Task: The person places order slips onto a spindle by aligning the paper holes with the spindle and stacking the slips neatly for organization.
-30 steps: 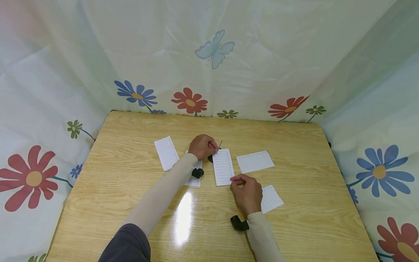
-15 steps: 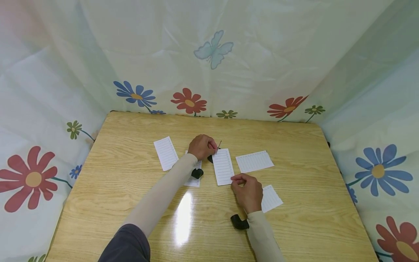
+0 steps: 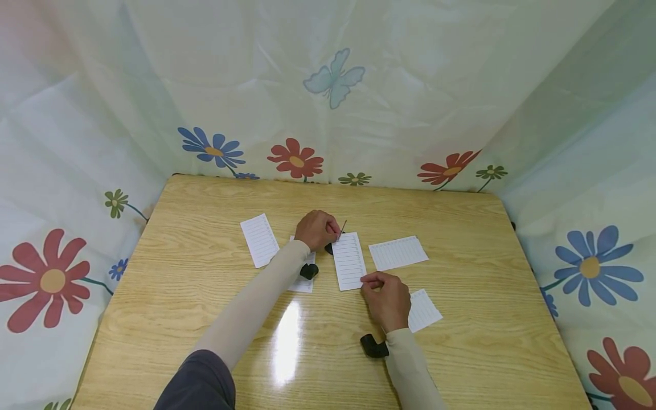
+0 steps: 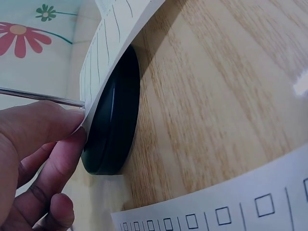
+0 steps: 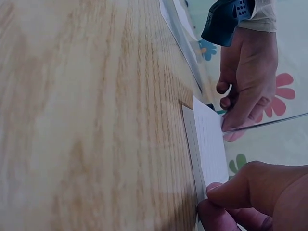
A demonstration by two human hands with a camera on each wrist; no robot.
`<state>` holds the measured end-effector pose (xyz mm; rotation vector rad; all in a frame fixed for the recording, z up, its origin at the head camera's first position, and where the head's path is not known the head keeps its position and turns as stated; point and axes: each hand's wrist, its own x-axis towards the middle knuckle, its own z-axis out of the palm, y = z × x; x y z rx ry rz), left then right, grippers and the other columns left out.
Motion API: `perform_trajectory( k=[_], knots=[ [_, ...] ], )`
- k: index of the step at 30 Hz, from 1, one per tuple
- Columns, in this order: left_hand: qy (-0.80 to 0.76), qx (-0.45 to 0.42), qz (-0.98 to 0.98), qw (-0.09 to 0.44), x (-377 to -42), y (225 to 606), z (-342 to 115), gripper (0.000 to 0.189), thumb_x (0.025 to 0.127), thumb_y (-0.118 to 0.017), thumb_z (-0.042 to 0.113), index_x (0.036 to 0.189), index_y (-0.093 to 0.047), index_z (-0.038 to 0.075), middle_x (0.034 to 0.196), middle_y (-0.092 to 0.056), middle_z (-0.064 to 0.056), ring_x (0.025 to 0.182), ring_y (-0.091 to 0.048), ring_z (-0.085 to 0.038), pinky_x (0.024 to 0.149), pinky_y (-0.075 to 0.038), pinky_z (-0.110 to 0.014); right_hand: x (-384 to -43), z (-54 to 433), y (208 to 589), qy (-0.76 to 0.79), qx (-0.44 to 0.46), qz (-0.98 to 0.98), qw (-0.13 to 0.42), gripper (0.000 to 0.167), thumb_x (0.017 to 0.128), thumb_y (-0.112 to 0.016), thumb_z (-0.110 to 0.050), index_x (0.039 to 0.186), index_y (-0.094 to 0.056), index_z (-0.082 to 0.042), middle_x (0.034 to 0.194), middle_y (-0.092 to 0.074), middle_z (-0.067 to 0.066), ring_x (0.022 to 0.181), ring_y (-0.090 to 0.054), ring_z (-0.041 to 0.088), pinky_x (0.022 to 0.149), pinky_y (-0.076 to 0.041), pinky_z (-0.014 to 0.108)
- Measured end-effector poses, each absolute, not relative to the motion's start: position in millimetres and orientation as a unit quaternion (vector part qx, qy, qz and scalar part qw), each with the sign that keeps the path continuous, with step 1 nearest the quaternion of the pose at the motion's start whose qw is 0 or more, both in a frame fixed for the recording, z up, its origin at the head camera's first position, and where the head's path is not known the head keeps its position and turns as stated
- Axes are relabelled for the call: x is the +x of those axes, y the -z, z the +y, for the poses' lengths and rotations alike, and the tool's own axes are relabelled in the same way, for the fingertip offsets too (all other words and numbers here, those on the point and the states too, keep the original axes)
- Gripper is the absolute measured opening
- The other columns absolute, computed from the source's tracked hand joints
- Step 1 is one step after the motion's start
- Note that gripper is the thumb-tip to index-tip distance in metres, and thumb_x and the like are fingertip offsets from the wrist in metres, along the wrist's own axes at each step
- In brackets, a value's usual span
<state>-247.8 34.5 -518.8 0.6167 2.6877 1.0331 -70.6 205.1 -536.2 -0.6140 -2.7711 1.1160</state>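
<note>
Pale wood worktop (image 3: 461, 341), with ruled white cards on it and a person's two hands at work. At the left, the left card (image 3: 259, 240) lies flat and at a slant. Next comes the second card (image 3: 303, 286), partly covered by the light sleeve (image 3: 256, 307) of the left arm.

In the middle, the left hand (image 3: 317, 230) pinches the far left corner of the held card (image 3: 349, 261) between thumb and fingers. There a thin metal rod (image 4: 41, 97) rises from the card's upper face; whether it passes through the card cannot be told. Below the card's far end sits a black disc (image 4: 118, 120), mostly hidden from above.

At the near right corner of the same card, the right hand (image 3: 388, 299) grips with thumb and fingertips. To the right, the right card (image 3: 398, 253) lies lengthwise from left to right, and the near card (image 3: 424, 311) shows from behind the right hand.

Good handling here probably means keeping both pinches light and level, so the thin card neither bows nor twists. The left fingers should press close beside the rod but clear of its tip. A sideways pull could crease or tear the corner, so the right hand is best used just to steady it.
</note>
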Motion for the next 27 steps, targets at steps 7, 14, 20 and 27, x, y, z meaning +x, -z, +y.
perform_trajectory(
  k=[7,14,20,27],
  knots=[
    [-0.336,0.209,0.914,0.095,-246.7,518.4,36.1,0.004,0.092,-0.083,0.018,0.090,-0.082,0.015,0.079,-0.072,0.004,0.082,-0.062,-0.014,0.073,-0.046,-0.026,-71.2,204.2,536.6,-0.356,-0.208,-0.910,0.044,0.012,0.086,-0.074,-0.014,0.088,-0.084,-0.021,0.078,-0.076,-0.002,0.072,-0.065,0.017,0.061,-0.041,0.031],
    [-0.305,0.211,0.926,0.067,-246.4,520.5,33.5,0.004,0.092,-0.083,0.019,0.087,-0.082,0.019,0.077,-0.071,0.005,0.090,-0.057,-0.016,0.077,-0.044,-0.029,-70.7,204.7,534.5,-0.353,-0.199,-0.913,0.041,0.011,0.086,-0.074,-0.016,0.089,-0.084,-0.021,0.077,-0.076,-0.003,0.069,-0.064,0.015,0.059,-0.041,0.031],
    [-0.332,0.190,0.922,0.059,-244.3,516.2,18.9,0.005,0.093,-0.083,0.022,0.094,-0.084,0.018,0.084,-0.075,0.005,0.095,-0.058,-0.016,0.078,-0.047,-0.031,-65.1,202.7,527.2,-0.353,-0.195,-0.913,0.054,0.006,0.089,-0.081,-0.022,0.093,-0.083,-0.018,0.078,-0.075,-0.001,0.071,-0.064,0.015,0.061,-0.042,0.031],
    [-0.379,0.188,0.904,0.056,-238.0,507.2,-8.1,0.006,0.093,-0.083,0.021,0.098,-0.084,0.017,0.090,-0.077,0.001,0.100,-0.060,-0.021,0.090,-0.049,-0.039,-59.7,192.5,520.1,-0.372,-0.168,-0.906,0.113,0.006,0.088,-0.085,-0.023,0.093,-0.084,-0.019,0.077,-0.074,-0.001,0.068,-0.059,0.016,0.060,-0.038,0.031]
  ],
)
